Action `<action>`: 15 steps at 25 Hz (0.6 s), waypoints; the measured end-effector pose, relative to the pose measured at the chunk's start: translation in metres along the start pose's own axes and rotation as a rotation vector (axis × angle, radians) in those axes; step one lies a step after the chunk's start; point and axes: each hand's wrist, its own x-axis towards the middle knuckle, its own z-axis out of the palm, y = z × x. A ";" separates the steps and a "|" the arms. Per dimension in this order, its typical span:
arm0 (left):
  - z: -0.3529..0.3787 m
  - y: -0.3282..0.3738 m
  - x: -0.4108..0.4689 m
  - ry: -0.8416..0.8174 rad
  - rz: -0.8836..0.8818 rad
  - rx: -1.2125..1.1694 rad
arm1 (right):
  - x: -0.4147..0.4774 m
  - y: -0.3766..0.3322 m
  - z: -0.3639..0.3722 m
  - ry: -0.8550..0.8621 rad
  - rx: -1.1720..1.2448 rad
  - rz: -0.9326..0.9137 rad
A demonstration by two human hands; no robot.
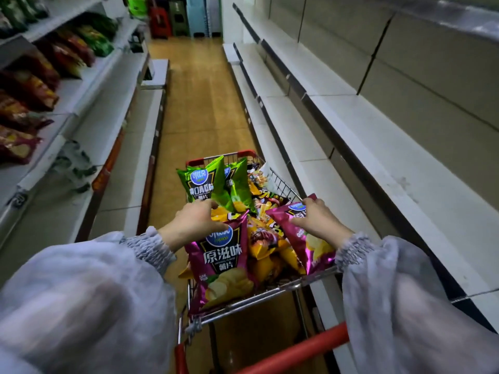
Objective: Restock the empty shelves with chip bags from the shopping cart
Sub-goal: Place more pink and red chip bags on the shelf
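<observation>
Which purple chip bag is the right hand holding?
The tilted purple bag at the right of the cart; the right hand grips its top. The other bag stands upright by the left hand.

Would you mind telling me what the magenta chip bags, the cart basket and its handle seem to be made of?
Magenta chip bags: glossy plastic or foil film, judging by the creases and sheen. Cart basket: bare metal wire, a silvery, shiny grid. Handle: smooth red coating, probably plastic over a tube.
</observation>
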 end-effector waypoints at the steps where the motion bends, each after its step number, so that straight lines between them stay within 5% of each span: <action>1: 0.006 -0.008 0.003 -0.029 -0.048 0.048 | 0.004 0.007 0.005 -0.004 -0.039 0.046; 9: 0.038 -0.015 0.008 -0.069 -0.108 0.248 | 0.027 0.057 0.026 -0.123 -0.015 0.288; 15: 0.035 -0.008 0.006 -0.052 -0.063 0.321 | 0.025 0.061 0.031 -0.056 -0.003 0.276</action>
